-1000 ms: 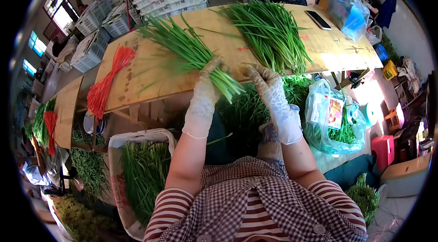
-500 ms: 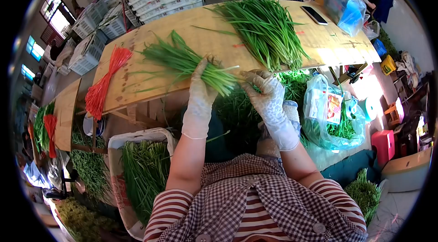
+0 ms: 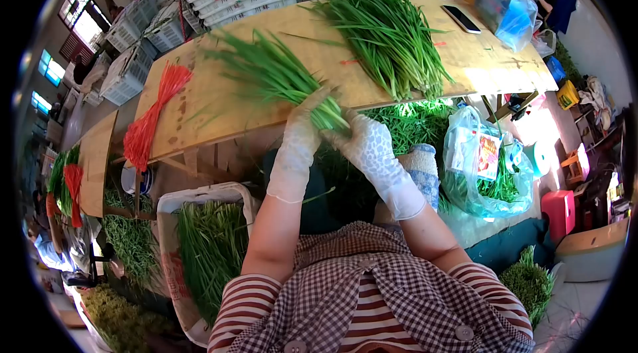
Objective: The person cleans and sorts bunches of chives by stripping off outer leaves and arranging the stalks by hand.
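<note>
Daylight with strong contrast, in a round and bent view.
Right of the fingers (image 3: 318, 96), white glare lies on the table (image 3: 490, 78) and, farther right, on the floor (image 3: 533, 128) — below the fingers there is deep shadow. Left of them, the leaves (image 3: 262, 72) are smeared by motion blur; far left, the windows (image 3: 52, 68) glow. Black borders surround the curved edges.

The checked apron (image 3: 359, 273) is brown and white, the striped sleeves (image 3: 249, 306) maroon and white, the ties (image 3: 154, 120) red.
</note>
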